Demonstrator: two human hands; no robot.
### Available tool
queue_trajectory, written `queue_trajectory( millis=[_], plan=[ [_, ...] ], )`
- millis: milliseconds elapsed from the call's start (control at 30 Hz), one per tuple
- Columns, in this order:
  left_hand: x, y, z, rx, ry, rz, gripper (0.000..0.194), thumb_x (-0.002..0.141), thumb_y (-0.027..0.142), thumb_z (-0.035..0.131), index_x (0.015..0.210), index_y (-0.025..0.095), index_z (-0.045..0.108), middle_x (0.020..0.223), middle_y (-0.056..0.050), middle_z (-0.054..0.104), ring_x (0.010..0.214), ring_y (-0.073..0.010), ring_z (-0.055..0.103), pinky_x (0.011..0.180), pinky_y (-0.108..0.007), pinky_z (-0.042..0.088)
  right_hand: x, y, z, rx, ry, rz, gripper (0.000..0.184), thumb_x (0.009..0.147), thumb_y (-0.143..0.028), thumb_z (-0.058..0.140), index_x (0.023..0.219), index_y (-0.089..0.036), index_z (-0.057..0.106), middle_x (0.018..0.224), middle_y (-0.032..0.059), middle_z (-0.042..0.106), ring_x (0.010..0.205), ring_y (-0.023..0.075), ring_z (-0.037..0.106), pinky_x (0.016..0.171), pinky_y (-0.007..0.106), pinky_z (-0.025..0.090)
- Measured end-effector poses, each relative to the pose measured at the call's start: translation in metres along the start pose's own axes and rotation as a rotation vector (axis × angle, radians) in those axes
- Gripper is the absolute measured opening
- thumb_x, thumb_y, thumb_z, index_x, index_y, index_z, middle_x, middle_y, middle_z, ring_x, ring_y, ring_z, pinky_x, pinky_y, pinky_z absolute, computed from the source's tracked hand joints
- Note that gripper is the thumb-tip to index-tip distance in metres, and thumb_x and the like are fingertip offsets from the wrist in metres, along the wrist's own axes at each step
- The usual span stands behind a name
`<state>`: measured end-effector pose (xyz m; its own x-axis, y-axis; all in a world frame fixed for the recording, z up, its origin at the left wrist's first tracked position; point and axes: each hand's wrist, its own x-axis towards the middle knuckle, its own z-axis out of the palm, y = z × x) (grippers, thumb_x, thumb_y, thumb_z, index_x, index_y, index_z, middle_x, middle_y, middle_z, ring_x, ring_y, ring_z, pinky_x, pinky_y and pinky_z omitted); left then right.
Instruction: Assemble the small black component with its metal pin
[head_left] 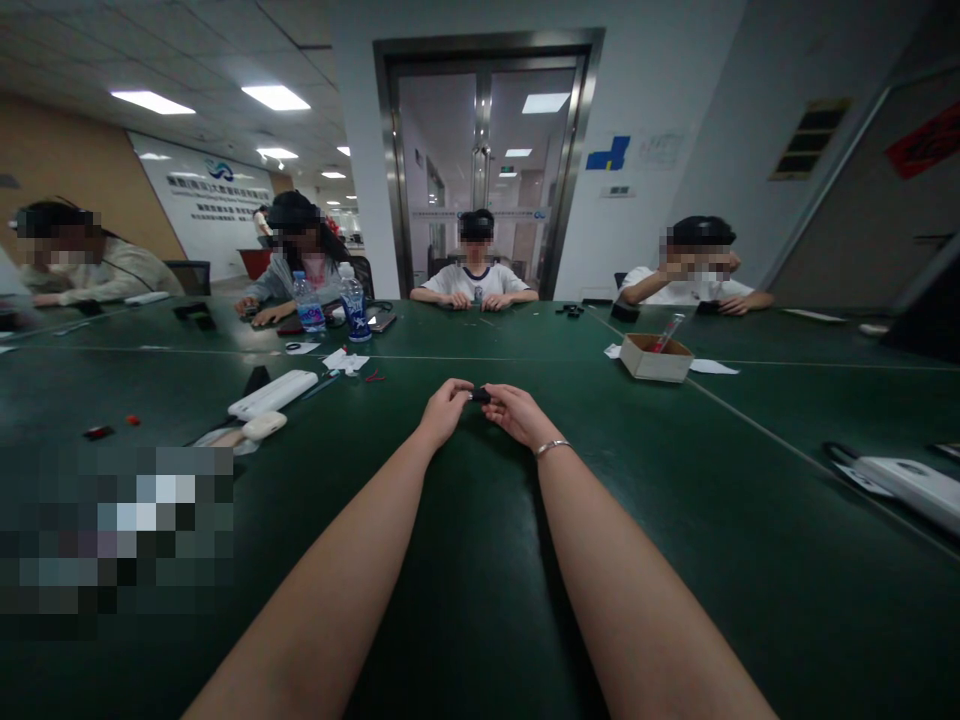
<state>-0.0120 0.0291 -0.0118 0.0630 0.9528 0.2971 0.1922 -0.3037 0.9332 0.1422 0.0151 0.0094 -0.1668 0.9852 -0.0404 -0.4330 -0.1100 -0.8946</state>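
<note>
Forearms [337, 560] outstretched, fingers [453, 391] on black object [479, 396]

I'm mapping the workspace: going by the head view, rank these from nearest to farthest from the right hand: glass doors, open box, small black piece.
1. Small black piece: held at the fingertips of the right hand.
2. Open box: on the table, ahead and to the right.
3. Glass doors: straight ahead, beyond the table.

Beyond the dark green surface [750, 520], a metal-framed glass double door [484, 165] fills the pale far wall [652, 80], bright ceiling lights [276, 97] glowing at far left.
</note>
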Motion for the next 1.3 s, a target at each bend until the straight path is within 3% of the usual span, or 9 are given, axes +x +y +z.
queue_trajectory(
  millis=[300,433,567,700,833,967,1100,1200,1300],
  plan=[
    [0.0006,-0.0025,-0.0006,0.020,-0.030,0.015,0.027,0.087,0.035,0.043,0.099,0.019,0.062,0.067,0.000,0.058,0.059,-0.0114,0.052,0.054,-0.023,0.038,-0.0004,-0.0005,0.0006,-0.010,-0.008,0.007,0.007,0.082,-0.012,0.067,0.076,-0.011,0.063,0.064,0.0044,0.062,0.053,0.0108,0.061,0.049,0.017,0.052],
    [0.0006,-0.0014,0.0005,0.024,-0.005,0.008,0.023,0.082,0.027,0.049,0.100,0.019,0.062,0.071,0.000,0.060,0.063,-0.0114,0.053,0.056,-0.022,0.039,-0.0003,-0.0004,0.0007,-0.011,-0.007,0.009,0.008,0.081,-0.013,0.069,0.077,-0.012,0.062,0.066,0.0044,0.063,0.053,0.0103,0.061,0.048,0.017,0.051],
    [0.0007,-0.0014,0.0009,0.020,0.005,-0.009,0.028,0.087,0.034,0.041,0.098,0.019,0.062,0.068,0.000,0.058,0.060,-0.0119,0.052,0.054,-0.023,0.038,0.0003,0.0005,0.0005,-0.013,0.000,0.010,0.006,0.082,-0.013,0.067,0.077,-0.012,0.062,0.065,0.0041,0.063,0.054,0.0107,0.061,0.049,0.017,0.051],
    [0.0012,-0.0023,0.0001,0.042,0.027,0.019,0.023,0.082,0.029,0.050,0.099,0.020,0.063,0.078,-0.002,0.061,0.069,-0.0126,0.055,0.057,-0.023,0.039,0.0004,0.0008,0.0001,-0.009,-0.006,0.003,0.005,0.082,-0.012,0.067,0.079,-0.011,0.063,0.067,0.0048,0.063,0.054,0.0105,0.062,0.049,0.017,0.051],
    [0.0004,-0.0015,0.0000,0.012,-0.005,0.008,0.028,0.087,0.035,0.042,0.097,0.019,0.062,0.067,0.000,0.057,0.062,-0.0124,0.052,0.056,-0.024,0.038,0.0006,0.0009,-0.0006,-0.006,-0.012,0.008,0.008,0.080,-0.014,0.070,0.078,-0.012,0.063,0.066,0.0043,0.063,0.054,0.0109,0.062,0.049,0.017,0.052],
    [0.0000,-0.0008,0.0007,0.013,-0.007,0.014,0.023,0.083,0.031,0.048,0.098,0.020,0.061,0.076,-0.001,0.059,0.071,-0.0130,0.055,0.057,-0.023,0.038,0.0004,0.0006,-0.0005,-0.007,-0.014,0.002,0.008,0.079,-0.015,0.070,0.078,-0.012,0.062,0.064,0.0037,0.063,0.054,0.0110,0.062,0.049,0.017,0.052],
    [0.0003,-0.0007,0.0004,0.018,-0.024,-0.001,0.027,0.086,0.035,0.044,0.100,0.020,0.061,0.066,0.001,0.055,0.063,-0.0127,0.052,0.056,-0.023,0.037,-0.0007,-0.0003,0.0007,-0.003,-0.007,0.014,0.009,0.079,-0.014,0.071,0.077,-0.013,0.062,0.064,0.0034,0.063,0.053,0.0109,0.061,0.048,0.017,0.052],
    [0.0001,0.0000,-0.0001,0.004,-0.021,-0.007,0.025,0.083,0.031,0.049,0.101,0.019,0.060,0.070,0.000,0.056,0.066,-0.0123,0.053,0.057,-0.023,0.038,-0.0011,-0.0006,0.0010,-0.003,-0.001,0.010,0.009,0.079,-0.014,0.071,0.076,-0.013,0.062,0.064,0.0043,0.063,0.053,0.0107,0.062,0.048,0.016,0.052],
    [-0.0003,0.0008,-0.0005,-0.013,-0.028,-0.016,0.029,0.088,0.035,0.041,0.100,0.018,0.060,0.066,0.000,0.054,0.062,-0.0119,0.052,0.055,-0.023,0.038,-0.0019,-0.0011,0.0014,-0.002,-0.003,0.015,0.008,0.080,-0.013,0.070,0.077,-0.012,0.063,0.063,0.0040,0.063,0.053,0.0111,0.062,0.048,0.017,0.052]
  ],
)
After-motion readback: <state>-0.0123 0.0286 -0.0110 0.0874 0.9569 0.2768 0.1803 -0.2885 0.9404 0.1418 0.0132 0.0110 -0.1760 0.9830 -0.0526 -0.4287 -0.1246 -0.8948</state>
